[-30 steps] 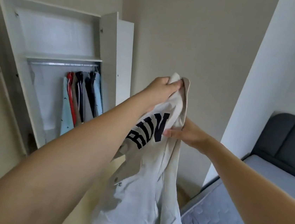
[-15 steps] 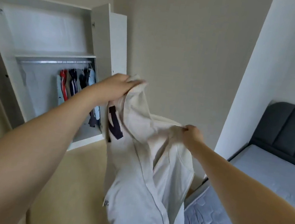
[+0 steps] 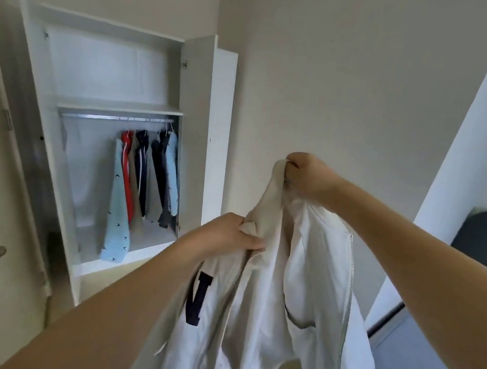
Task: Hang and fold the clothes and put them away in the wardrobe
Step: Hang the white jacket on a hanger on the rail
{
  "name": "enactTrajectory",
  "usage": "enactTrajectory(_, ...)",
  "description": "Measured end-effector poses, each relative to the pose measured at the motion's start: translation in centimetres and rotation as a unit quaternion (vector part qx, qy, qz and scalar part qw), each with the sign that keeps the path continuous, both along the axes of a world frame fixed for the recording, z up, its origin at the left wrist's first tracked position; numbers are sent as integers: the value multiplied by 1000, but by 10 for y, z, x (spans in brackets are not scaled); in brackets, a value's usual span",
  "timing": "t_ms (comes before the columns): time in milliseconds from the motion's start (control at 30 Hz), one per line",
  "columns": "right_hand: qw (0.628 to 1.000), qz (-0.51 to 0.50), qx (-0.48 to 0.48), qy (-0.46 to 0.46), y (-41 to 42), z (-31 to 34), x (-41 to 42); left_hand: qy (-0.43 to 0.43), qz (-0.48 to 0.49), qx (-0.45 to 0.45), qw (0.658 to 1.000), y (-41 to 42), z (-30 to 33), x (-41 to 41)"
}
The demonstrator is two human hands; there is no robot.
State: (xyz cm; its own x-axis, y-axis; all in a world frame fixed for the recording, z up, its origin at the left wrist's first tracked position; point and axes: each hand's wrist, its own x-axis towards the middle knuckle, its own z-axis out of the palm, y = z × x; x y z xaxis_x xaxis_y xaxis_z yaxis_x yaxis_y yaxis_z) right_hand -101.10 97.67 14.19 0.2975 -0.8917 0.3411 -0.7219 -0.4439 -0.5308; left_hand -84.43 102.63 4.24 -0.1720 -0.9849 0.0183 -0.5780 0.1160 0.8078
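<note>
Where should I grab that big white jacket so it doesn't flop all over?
Grip the white jacket at its collar, reaching in from above, one hand per side, as the left hand and right hand do. It hangs open from there, zipper down.

A jacket (image 3: 269, 293) hangs between raised hands, in front of a wall. To its left an open wardrobe (image 3: 193, 136) holds clothes (image 3: 145, 185) on a rail (image 3: 116, 118) under a shelf (image 3: 120, 108); a bed (image 3: 484, 242) lies right.
</note>
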Motion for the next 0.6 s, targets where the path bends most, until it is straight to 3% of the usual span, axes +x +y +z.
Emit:
enactTrajectory(67, 1000, -2, 2, 17, -10, 0, 1, 119, 74, -41, 989, -13, 0, 20)
enactTrajectory(167, 996, -11, 29, 79, -37, -17, -1, 266, 192, -87, 941, -40, 15, 46)
enactTrajectory(233, 991, -47, 29, 124, -60, -42, 0, 294, 210, -111, 926, -57, 23, 49)
enactTrajectory(300, 989, -80, 47, 111, -86, -74, 7, 302, 212, -134, 920, -71, 27, 44)
enactTrajectory(467, 974, -93, 194, 75, -143, -164, 26, 327, 279, -145, 891, -109, 14, 75)
enactTrajectory(533, 967, -78, 242, -11, -162, -188, 35, 340, 312, -144, 875, -125, 16, 102)
enactTrajectory(600, 946, -36, 266, -181, -181, -189, 61, 341, 325, -149, 869, -142, 25, 131)
